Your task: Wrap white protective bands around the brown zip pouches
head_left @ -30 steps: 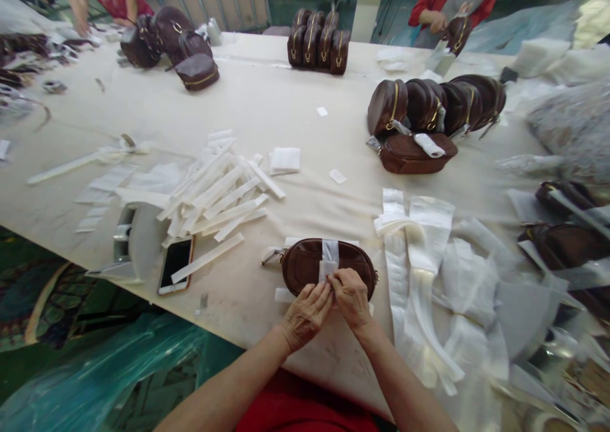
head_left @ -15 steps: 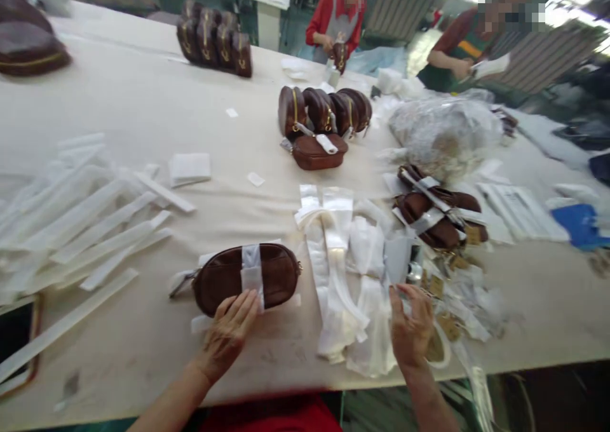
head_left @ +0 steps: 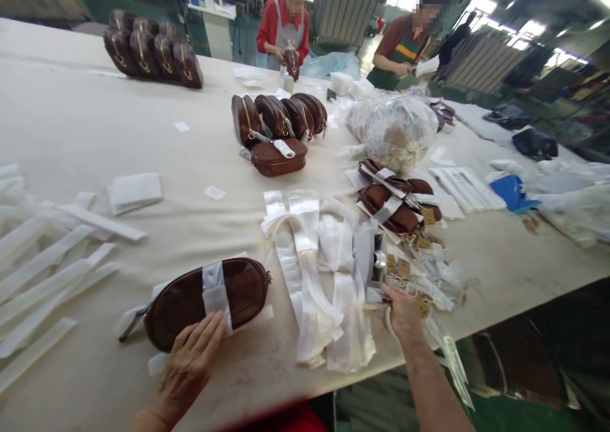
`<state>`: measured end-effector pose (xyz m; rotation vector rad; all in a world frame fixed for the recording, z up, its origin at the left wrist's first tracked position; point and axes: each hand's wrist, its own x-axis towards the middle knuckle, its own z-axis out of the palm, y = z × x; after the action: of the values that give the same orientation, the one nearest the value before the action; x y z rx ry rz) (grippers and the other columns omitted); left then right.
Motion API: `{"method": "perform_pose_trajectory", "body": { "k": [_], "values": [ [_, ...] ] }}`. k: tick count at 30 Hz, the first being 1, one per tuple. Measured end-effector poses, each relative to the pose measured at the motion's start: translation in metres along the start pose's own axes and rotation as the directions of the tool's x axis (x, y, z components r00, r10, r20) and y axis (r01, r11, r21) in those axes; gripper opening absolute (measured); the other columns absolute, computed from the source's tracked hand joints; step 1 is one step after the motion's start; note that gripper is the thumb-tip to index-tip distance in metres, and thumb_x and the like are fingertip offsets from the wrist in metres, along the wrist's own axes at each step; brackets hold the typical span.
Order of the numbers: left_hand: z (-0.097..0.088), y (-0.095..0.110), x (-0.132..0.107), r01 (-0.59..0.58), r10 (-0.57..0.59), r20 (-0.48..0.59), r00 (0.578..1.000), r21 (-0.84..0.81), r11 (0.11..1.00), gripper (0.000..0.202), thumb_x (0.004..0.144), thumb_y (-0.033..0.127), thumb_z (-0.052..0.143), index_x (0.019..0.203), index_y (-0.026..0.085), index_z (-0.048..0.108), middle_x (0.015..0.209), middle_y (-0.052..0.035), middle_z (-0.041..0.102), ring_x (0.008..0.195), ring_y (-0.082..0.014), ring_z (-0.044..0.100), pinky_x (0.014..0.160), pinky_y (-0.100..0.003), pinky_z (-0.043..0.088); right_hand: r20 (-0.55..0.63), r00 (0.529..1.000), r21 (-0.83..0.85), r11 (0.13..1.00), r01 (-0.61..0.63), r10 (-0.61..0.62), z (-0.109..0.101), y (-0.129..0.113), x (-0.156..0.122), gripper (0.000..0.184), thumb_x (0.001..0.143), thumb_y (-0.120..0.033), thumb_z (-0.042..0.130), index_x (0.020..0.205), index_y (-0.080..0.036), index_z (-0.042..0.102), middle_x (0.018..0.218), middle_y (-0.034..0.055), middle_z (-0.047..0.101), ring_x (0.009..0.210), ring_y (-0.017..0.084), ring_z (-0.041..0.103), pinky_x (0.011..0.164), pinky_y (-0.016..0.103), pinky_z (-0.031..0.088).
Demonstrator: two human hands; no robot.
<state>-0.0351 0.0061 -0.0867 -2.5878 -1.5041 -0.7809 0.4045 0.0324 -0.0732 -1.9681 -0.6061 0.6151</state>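
Observation:
A small dark brown oval bag (head_left: 181, 311) lies on its side in front of me, with a whitish translucent strip (head_left: 215, 286) wrapped round its middle. My left hand (head_left: 190, 359) rests on the bag's near edge, fingers stretched out flat over the strip's lower end. My right hand (head_left: 405, 311) is at the near end of a grey tape dispenser (head_left: 365, 260), thumb and fingertips closed there; what they pinch is too small to make out. Between the hands lies a heap of glossy white strips (head_left: 305, 260).
Strapped brown bags (head_left: 393, 206) and tagged hardware (head_left: 405, 270) lie right of the dispenser. Standing brown bags (head_left: 281, 117) and a plastic-wrapped bundle (head_left: 391, 130) are farther back. Loose white strips (head_left: 52, 260) cover the left. Two people work across the table (head_left: 190, 229).
The view has swung to the right, so things sit farther left. My right hand has reached the dispenser's near end and its fingertips have closed. My left hand stays on the bag.

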Motion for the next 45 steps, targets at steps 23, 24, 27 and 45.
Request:
{"method": "perform_pose_trajectory", "body": {
  "k": [23,24,27,45],
  "values": [
    [0.0,-0.001,-0.001,-0.046,0.046,-0.006,0.999,0.052,0.998,0.049,0.086,-0.001,0.034,0.129,0.017,0.048,0.111,-0.0104,0.066,0.103,-0.0214,0.061,0.091,-0.036,0.038,0.074,0.974,-0.199,0.96,-0.196,0.214,-0.048,0.034,-0.08,0.041,0.047,-0.054,0.069,0.064,-0.018,0.063,0.052,0.0026,0.063,0.051,0.018,0.057,0.047,0.028,0.044],
    [-0.001,0.0,-0.001,-0.047,0.048,-0.005,0.999,0.061,0.997,0.048,0.085,-0.002,0.032,0.127,0.016,0.05,0.111,-0.0102,0.066,0.105,-0.0205,0.06,0.091,-0.035,0.038,0.124,0.977,-0.277,0.952,-0.134,0.174,-0.051,0.03,-0.084,0.038,0.05,-0.053,0.069,0.065,-0.019,0.064,0.056,0.0031,0.065,0.053,0.019,0.058,0.048,0.028,0.045],
    [-0.001,0.001,-0.003,-0.064,0.065,-0.008,0.998,0.103,0.993,0.044,0.085,0.0,0.031,0.119,0.012,0.055,0.112,-0.0111,0.065,0.109,-0.0195,0.057,0.093,-0.035,0.037,0.502,0.857,-0.426,0.829,0.363,-0.117,-0.041,0.01,-0.094,0.03,0.07,-0.052,0.059,0.074,-0.024,0.066,0.069,0.0019,0.07,0.062,0.018,0.064,0.056,0.025,0.048],
    [0.016,0.011,-0.017,0.087,-0.086,-0.012,0.996,0.178,0.98,0.03,0.093,0.013,0.035,0.115,0.014,0.057,0.123,-0.0088,0.058,0.117,-0.019,0.05,0.095,-0.037,0.038,0.912,-0.383,0.404,-0.15,0.902,0.149,0.248,-0.15,-0.181,0.018,0.086,-0.014,0.046,0.088,-0.016,0.063,0.079,0.0088,0.065,0.076,0.019,0.059,0.065,0.028,0.035]
  ]
}}
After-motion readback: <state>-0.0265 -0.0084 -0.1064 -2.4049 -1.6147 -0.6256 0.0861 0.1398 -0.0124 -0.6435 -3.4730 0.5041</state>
